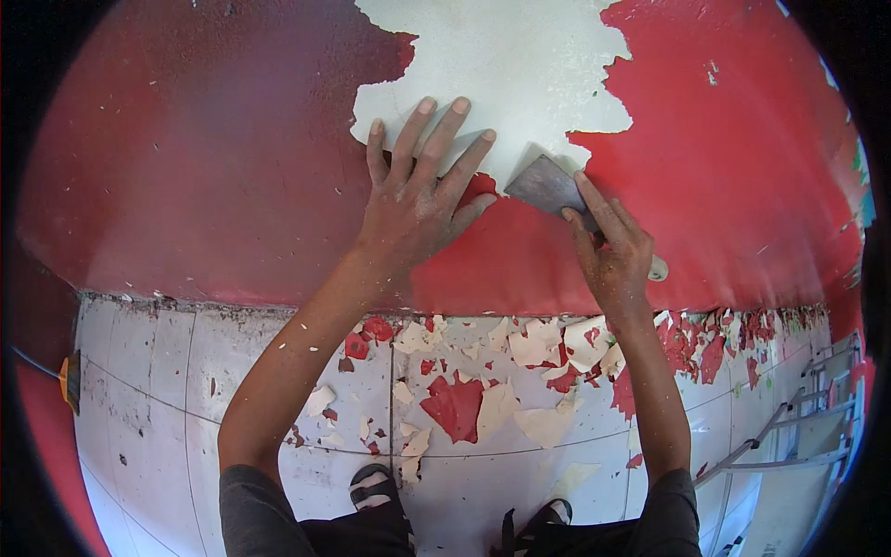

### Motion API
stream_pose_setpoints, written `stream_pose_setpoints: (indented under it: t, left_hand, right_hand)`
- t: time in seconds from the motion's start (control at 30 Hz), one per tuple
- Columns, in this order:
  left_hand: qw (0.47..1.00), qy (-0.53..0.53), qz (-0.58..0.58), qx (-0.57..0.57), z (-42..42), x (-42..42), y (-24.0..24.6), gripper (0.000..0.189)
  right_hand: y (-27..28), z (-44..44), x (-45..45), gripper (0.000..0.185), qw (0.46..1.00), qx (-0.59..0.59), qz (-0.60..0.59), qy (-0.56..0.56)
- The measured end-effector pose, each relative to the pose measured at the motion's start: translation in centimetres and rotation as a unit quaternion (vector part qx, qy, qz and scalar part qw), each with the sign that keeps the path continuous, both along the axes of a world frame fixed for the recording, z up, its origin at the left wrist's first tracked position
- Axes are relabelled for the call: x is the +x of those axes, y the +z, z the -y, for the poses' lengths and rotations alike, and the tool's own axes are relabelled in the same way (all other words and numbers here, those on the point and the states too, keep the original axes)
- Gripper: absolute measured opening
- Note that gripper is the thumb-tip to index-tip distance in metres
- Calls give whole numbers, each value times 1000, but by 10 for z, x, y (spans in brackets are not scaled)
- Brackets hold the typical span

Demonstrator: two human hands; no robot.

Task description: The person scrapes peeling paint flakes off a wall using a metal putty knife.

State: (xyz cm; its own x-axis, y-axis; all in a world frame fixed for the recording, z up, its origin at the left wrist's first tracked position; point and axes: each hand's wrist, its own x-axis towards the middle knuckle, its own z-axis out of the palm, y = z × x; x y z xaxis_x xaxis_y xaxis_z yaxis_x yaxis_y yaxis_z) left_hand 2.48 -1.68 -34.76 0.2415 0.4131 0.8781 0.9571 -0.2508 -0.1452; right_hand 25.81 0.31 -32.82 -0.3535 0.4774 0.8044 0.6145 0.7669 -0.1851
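My right hand (616, 247) grips a paint scraper (546, 184) with a wide grey metal blade; the end of its handle shows behind the palm. The blade lies against the wall at the lower edge of a bare white patch (515, 83). Around that patch the wall is covered in red paint (703, 181) with a ragged, torn border. My left hand (424, 184) rests on the wall to the left of the blade, fingers spread, fingertips on the white patch. It holds nothing. Dust coats the fingers of both hands.
Peeled paint flakes (456, 411), red and cream, litter the white tiled floor (243, 362) along the wall's foot. A metal ladder (786, 459) is at the right. At the left edge is a broom (72, 381) with orange on its head. My sandaled feet (374, 487) stand among the flakes.
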Motion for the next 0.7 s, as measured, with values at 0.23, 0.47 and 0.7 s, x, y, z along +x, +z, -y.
stream_pose_setpoints:
  t: [0.23,0.47,0.7]
  left_hand:
    - [999,-7,25,29,-6,4,-3,64]
    - [999,9,-12,38,-7,-1,-3,73]
    - [999,-1,-38,18,0,-14,-3,75]
  right_hand:
    - [-11,-6,1,42,999,-11,-19,43]
    - [-11,-3,1,44,996,-33,-19,76]
    - [-15,3,-4,44,997,-27,-22,74]
